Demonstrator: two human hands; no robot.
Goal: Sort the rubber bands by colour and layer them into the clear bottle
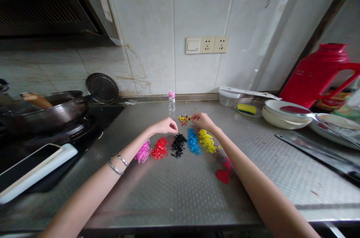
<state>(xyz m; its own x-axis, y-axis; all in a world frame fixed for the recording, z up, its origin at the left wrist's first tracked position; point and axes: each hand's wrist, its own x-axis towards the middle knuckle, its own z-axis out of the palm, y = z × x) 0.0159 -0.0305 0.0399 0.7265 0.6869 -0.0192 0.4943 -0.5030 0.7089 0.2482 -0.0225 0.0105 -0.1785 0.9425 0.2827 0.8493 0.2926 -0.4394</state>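
Sorted piles of small rubber bands lie in a row on the metal counter: pink [143, 151], red [159, 148], black [179, 145], blue [193, 142] and yellow [207, 141]. Behind them is a smaller mixed heap [183, 119] of yellow, black and reddish bands. My left hand [166, 125] hovers just over the black pile's back edge, its fingers pinched together; what they hold, if anything, is too small to make out. At the right side of the mixed heap, my right hand [203, 121] has its fingertips closed in a pinch, their contents unclear.
A small clear bottle with a pink cap [171, 101] stands behind the heap. A red torn piece [224, 172] lies by my right forearm. Left are a phone [30, 163] and a pan [50, 112] on the stove; right, bowls [284, 116], a knife [317, 155] and a red thermos [317, 74].
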